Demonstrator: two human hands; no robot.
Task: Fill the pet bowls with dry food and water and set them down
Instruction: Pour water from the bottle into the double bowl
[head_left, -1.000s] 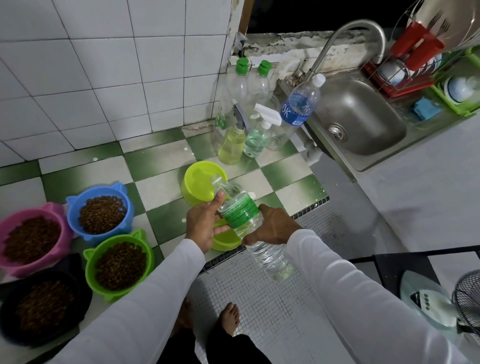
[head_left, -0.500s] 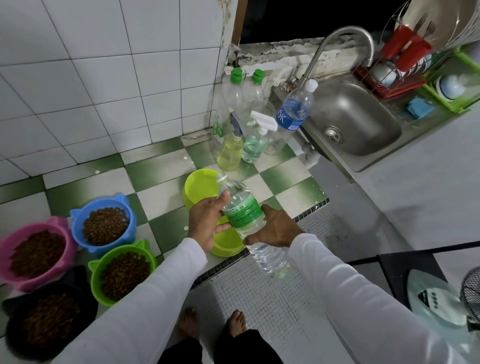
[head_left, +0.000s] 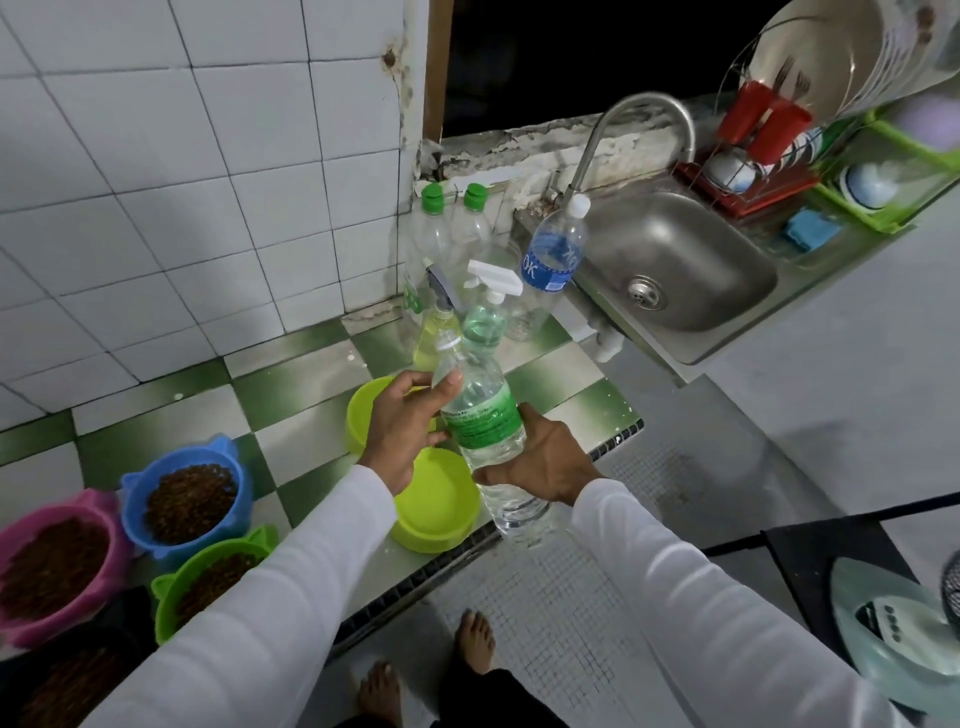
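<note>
I hold a clear water bottle (head_left: 480, 421) with a green label, tilted neck away from me, above two yellow-green bowls. My right hand (head_left: 540, 460) grips its lower body. My left hand (head_left: 402, 431) holds its upper part near the neck. The near yellow-green bowl (head_left: 434, 512) sits by the tiled counter's edge; the far one (head_left: 363, 410) is partly hidden behind my left hand. To the left stand bowls of dry food: blue (head_left: 187, 499), pink (head_left: 52, 566), green (head_left: 208, 582) and a dark one (head_left: 62, 686).
Spray bottles (head_left: 485, 312) and several plastic bottles (head_left: 550, 260) stand in the corner by the wall. A steel sink (head_left: 675, 270) with a tap lies to the right, a dish rack (head_left: 769, 140) behind it. A fan base (head_left: 893, 623) stands on the floor at right.
The bottle has been raised from a steep tilt over the bowls to a more upright pose. Both hands stay on it. The view has shifted a little.
</note>
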